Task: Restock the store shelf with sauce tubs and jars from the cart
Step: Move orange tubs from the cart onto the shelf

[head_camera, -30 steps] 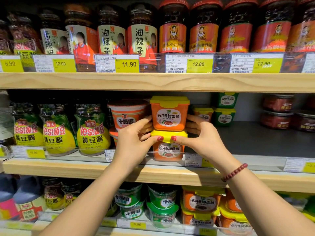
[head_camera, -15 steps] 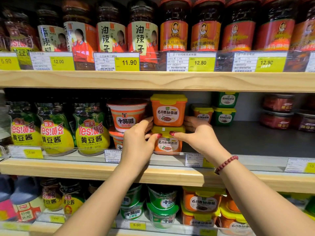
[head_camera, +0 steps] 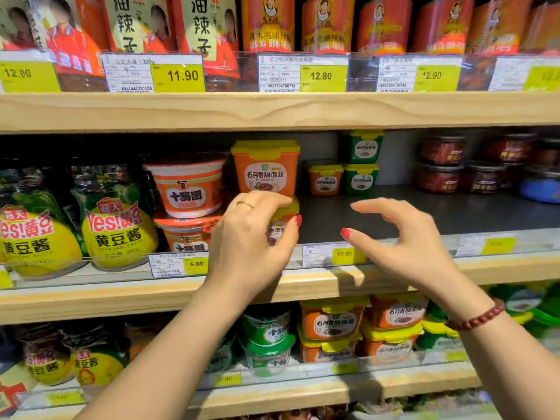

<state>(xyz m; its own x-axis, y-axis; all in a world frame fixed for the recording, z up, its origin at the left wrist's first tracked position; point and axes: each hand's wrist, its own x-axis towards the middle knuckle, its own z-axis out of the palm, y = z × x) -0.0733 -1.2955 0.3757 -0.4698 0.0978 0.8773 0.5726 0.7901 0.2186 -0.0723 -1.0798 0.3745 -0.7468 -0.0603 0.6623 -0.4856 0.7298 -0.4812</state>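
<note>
Two orange sauce tubs with yellow lids stand stacked on the middle shelf [head_camera: 424, 213]. The upper tub [head_camera: 266, 174] is in full view. My left hand [head_camera: 251, 241] covers most of the lower tub [head_camera: 280, 230], with fingers curled over its lid and the thumb on its front. My right hand [head_camera: 406, 247] hovers to the right of the stack, off the tubs, above bare shelf, fingers loosely spread and holding nothing. The cart is out of view.
Red round tubs [head_camera: 188, 189] stand stacked just left of the orange stack, and yellow soybean paste jars [head_camera: 118, 234] are further left. At the back sit a small orange tub [head_camera: 325, 178], green tubs [head_camera: 362, 165] and dark jars [head_camera: 442, 165]. Shelves above and below are packed.
My right hand has let go of the lower orange tub and drawn back to the right. My left hand stays at the stack. The view has moved closer to the shelf.
</note>
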